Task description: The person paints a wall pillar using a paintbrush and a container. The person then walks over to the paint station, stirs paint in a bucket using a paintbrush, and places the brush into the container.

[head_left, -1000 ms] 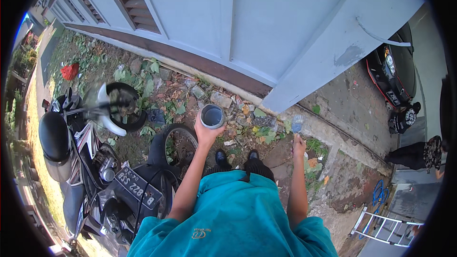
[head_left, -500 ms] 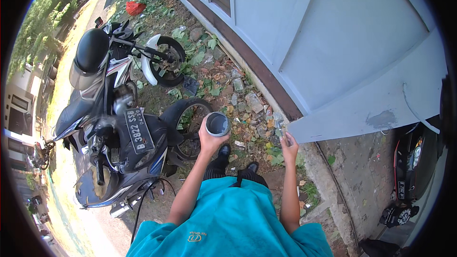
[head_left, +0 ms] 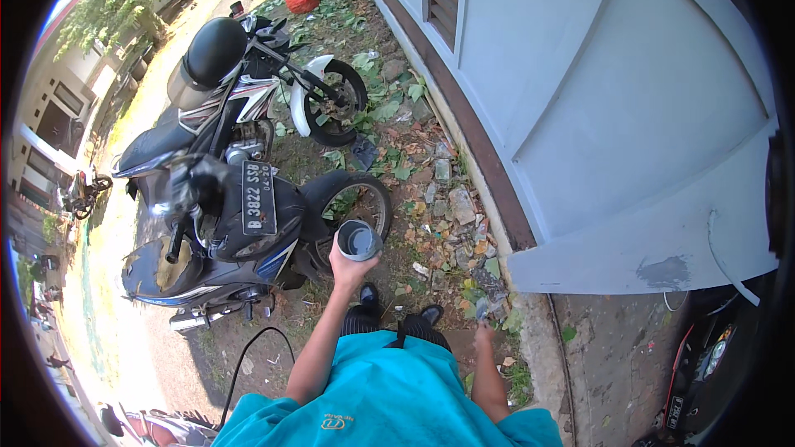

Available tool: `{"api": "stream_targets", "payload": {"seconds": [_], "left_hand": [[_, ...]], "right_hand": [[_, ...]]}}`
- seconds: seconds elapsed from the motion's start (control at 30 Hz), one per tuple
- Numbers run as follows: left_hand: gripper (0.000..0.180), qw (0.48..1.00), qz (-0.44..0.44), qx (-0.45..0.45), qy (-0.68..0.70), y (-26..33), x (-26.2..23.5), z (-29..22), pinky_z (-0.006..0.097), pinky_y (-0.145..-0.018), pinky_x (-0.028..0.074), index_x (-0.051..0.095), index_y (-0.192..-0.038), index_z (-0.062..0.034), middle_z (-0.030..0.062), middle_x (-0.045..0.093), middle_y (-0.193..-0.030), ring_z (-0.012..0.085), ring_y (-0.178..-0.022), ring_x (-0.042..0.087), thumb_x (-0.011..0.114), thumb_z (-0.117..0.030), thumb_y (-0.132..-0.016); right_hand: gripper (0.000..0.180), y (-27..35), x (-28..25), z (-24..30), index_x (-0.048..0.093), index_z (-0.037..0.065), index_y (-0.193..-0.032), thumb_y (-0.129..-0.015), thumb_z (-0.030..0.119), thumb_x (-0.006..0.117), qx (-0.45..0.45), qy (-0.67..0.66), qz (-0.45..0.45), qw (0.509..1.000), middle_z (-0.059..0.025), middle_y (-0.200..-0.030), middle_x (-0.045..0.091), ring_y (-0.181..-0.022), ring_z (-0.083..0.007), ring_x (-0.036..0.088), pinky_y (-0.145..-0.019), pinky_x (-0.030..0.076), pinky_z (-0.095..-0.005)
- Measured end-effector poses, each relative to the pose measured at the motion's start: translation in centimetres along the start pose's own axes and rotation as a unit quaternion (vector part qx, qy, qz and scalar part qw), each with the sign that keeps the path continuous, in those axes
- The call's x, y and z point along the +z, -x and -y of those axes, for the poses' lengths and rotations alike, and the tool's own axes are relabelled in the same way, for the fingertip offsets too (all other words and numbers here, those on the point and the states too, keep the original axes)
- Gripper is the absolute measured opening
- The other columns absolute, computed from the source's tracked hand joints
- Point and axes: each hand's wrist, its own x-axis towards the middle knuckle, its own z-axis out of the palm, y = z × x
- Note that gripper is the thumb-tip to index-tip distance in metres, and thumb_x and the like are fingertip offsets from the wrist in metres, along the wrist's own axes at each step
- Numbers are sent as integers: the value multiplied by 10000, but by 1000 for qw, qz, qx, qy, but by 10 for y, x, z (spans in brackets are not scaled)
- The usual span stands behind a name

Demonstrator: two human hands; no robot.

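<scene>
My left hand (head_left: 348, 269) is wrapped around a grey cup-like pot (head_left: 344, 240), held upright at the middle of the view with its open top toward me. Grey paint or a similar coating (head_left: 361, 242) shows inside it. On the other side, my right hand (head_left: 484, 332) is lowered at my right, close to the foot of the wall. Its fingers are closed on a small pale-ended thing (head_left: 482, 308), blurred against the leaves, so its kind cannot be made out. At the right, the pale blue-grey wall (head_left: 629, 149) carries a darker grey patch (head_left: 662, 272) near its lower edge.
Two motorcycles stand at my left; the nearer one's front wheel (head_left: 364, 211) is close to the pot, and a black helmet (head_left: 215, 50) rests on the farther one. Rubble and leaves (head_left: 461, 205) line the wall base. Another motorcycle (head_left: 704, 356) is at the lower right.
My right hand has dropped lower and nearer my body, away from the wall's corner. The pot in my left hand has shifted slightly left and down. The whole view has turned.
</scene>
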Motion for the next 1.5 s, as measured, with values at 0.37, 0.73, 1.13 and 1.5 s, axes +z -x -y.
{"api": "stream_targets", "payload": {"seconds": [0.37, 0.73, 1.13, 1.5], "left_hand": [[751, 994, 88, 54, 34, -33, 64, -45, 339, -927, 476, 546, -1177, -23, 95, 637, -1103, 206, -1033, 621, 848, -122, -497], [800, 994, 60, 77, 54, -25, 37, -72, 350, -955, 466, 528, -1225, -33, 92, 625, -1144, 206, -1069, 604, 852, -150, -503], [769, 997, -58, 51, 20, 34, -84, -43, 339, -935, 475, 546, -1210, -32, 86, 633, -1123, 192, -1045, 615, 850, -159, -515], [730, 977, -211, 24, 24, 187, -352, 26, 341, -931, 476, 562, -1174, -32, 93, 641, -1099, 202, -1037, 619, 857, -138, -515]], "right_hand": [[230, 18, -75, -84, 562, 94, -940, -951, 316, 501, 199, -39, -75, 976, -38, -706, 579, -485, -200, 463, -458, 362, -422], [237, -60, -22, 40, 558, 73, -944, -955, 302, 495, 44, 88, 2, 995, -40, -686, 582, -448, -187, 460, -414, 354, -369], [350, -3, 46, 133, 600, 38, -821, -955, 349, 513, -116, 264, 113, 951, -66, -580, 508, -408, -201, 459, -393, 354, -345], [305, 95, 178, 43, 635, 17, -912, -949, 306, 543, -279, 283, 99, 912, -101, -704, 610, -591, -217, 564, -528, 424, -383]]}}
